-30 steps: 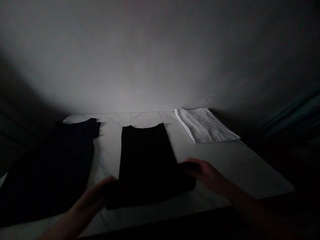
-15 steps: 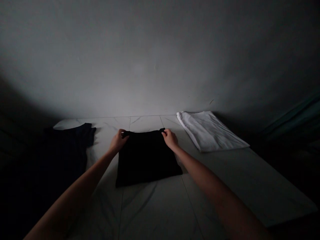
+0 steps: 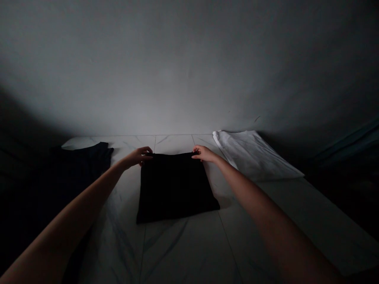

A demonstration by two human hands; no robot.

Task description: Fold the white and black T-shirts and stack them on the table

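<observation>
A folded black garment (image 3: 176, 187) lies flat in the middle of the marble-patterned surface (image 3: 183, 252); it is too dark to tell its exact kind. At its far left corner my left hand (image 3: 138, 155) is closed, thumb and fingers pinching the cloth edge. My right hand (image 3: 203, 153) pinches the far right corner in the same way. The garment's far edge runs nearly straight between both hands.
To the right, a folded white garment (image 3: 254, 154) lies close to the wall (image 3: 166, 71). A dark navy shirt (image 3: 68, 177) is spread on the left, its near part lost in shadow. The surface's right side drops into darkness.
Both wrists have turned outward, the forearms now spreading wider, while the fingers stay at the garment's far corners. The camera view has shifted slightly; the black garment stays about where it was.
</observation>
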